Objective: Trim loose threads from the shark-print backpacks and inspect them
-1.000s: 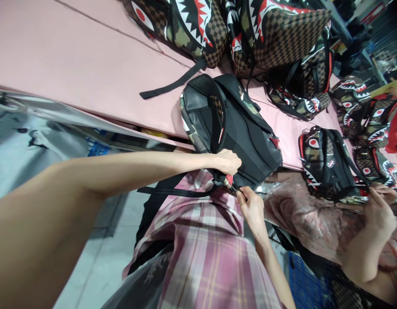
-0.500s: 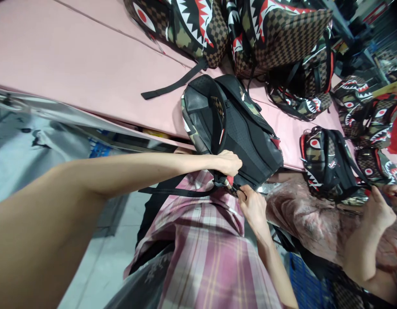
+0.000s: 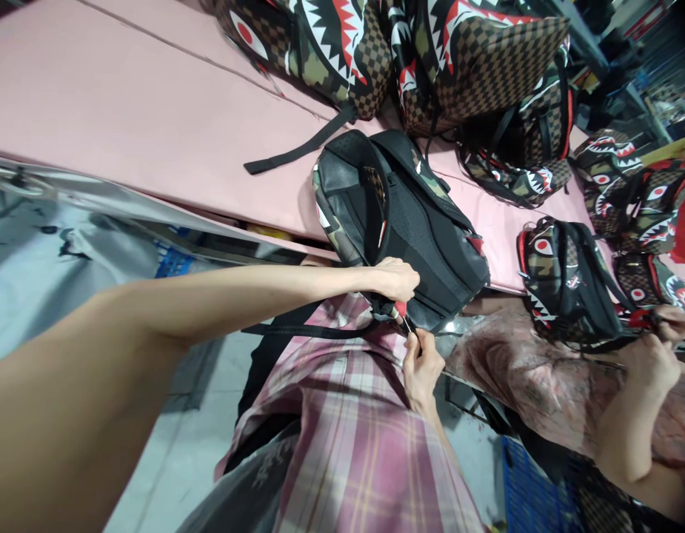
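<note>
A black backpack [image 3: 425,244] with camouflage sides lies back-up at the table's front edge, against my body. My left hand [image 3: 396,278] is closed on its strap near the lower left edge. A small red piece [image 3: 401,307] shows just under that fist, with a thin pale sliver pointing from it toward my right hand [image 3: 423,363]. The fingertips of my right hand are pinched together just below the bag; what they hold is too small to make out. A loose black webbing strap [image 3: 314,330] trails left across my plaid apron [image 3: 364,414].
More shark-mouth backpacks [image 3: 342,52] stand at the back of the pink table [image 3: 125,111]. On the right, a co-worker's hands [image 3: 653,363] are at another backpack [image 3: 575,281]. A blue crate [image 3: 534,481] is on the floor, lower right.
My right hand has moved slightly left and down, and its fingers now point up at the red piece. My left hand and the backpack have barely moved. The co-worker's hands have come together.
</note>
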{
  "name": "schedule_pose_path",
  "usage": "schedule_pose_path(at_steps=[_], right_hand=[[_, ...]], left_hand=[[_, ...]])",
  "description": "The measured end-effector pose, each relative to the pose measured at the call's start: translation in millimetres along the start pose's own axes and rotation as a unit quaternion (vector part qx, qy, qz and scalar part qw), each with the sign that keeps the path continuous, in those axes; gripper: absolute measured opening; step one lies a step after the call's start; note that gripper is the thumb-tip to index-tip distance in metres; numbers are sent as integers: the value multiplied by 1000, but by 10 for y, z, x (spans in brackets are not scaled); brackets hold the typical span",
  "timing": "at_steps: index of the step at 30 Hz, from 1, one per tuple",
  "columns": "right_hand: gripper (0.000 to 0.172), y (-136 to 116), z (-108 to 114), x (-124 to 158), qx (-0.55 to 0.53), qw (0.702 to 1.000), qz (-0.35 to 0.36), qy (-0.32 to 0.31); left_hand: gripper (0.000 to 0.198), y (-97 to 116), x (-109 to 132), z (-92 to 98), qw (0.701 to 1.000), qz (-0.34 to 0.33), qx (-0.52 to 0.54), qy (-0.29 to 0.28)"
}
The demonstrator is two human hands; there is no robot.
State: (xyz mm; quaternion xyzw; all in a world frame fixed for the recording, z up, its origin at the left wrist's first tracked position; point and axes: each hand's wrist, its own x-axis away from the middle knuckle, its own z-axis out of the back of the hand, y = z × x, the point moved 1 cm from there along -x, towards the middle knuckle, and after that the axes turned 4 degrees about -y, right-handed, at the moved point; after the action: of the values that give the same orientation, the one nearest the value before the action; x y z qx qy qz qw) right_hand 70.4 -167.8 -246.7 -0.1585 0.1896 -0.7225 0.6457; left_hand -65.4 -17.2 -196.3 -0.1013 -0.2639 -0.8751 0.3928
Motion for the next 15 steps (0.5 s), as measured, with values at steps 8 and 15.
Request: schedule_pose_path(at_steps=[8,15], right_hand=[[32,-29,90,-71,42,998,52,-12],[31,-35,367,-202,-47,998,25,-38]], left_hand=[[34,-3,3,20,1000,5,11,-8],[36,72,4,12,1000,9,16,-20]])
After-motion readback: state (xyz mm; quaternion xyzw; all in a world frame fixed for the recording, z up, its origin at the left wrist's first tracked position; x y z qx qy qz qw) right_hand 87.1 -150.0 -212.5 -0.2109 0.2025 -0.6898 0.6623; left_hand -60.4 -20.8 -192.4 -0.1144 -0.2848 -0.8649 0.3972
